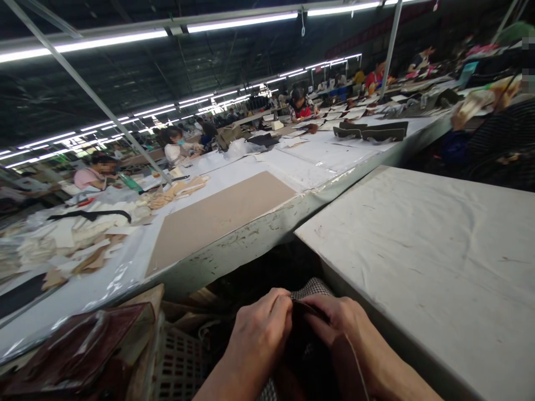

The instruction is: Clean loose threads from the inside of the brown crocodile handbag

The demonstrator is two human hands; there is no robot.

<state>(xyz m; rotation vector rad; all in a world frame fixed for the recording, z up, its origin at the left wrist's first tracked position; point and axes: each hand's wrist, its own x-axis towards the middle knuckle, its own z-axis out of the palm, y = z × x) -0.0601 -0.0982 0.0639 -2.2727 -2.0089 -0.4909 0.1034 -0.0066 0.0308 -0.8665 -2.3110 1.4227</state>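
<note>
A dark brown leather piece [349, 362], open like a bag or pouch, sits low in the middle of the view. My left hand [263, 323] is closed on its upper edge, fingers curled under. My right hand [349, 317] grips the same edge from the other side, with the thumb and fingers partly inside the opening. Both hands meet closely at the top, and the leather's dark interior shows between the wrists. Black-and-white checked cloth [312, 287] shows just behind the fingers; whether it belongs to the leather piece I cannot tell.
To the right stands a white-covered table [438, 250]. A long worktable bears a beige sheet [221, 217], fabric scraps [79, 239] and olive pieces [370, 131]. Lower left are a plastic basket [179, 362] and reddish-brown leather goods [83, 345]. Several people work farther off.
</note>
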